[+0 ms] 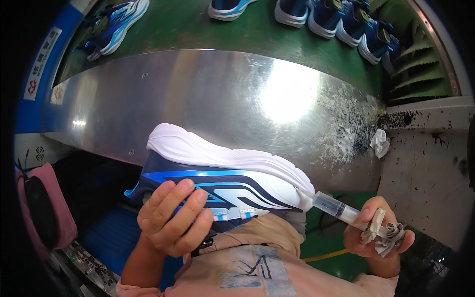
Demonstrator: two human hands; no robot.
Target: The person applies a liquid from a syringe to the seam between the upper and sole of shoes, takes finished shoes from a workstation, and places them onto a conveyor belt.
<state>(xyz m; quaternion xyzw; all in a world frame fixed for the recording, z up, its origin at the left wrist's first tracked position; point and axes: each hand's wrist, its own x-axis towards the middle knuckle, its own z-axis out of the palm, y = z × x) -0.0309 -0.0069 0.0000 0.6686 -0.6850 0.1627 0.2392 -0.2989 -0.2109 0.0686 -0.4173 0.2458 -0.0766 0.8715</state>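
A blue and white sneaker lies on its side above my lap, its thick white sole turned away from me and its toe pointing right. My left hand is closed around the upper near the laces, with the thumb out of sight. In my right hand is a clear plastic syringe, its tip at the toe, by the seam between sole and upper. Whether the tip touches cannot be made out. Crumpled, wrapped material surrounds the syringe's rear end between my fingers.
A metal ledge spans the front, with whitish residue at its right. Beyond it, several similar sneakers stand on a green belt, another sneaker at far left. Crumpled white paper sits at the ledge's right end. A pink-edged chair is at left.
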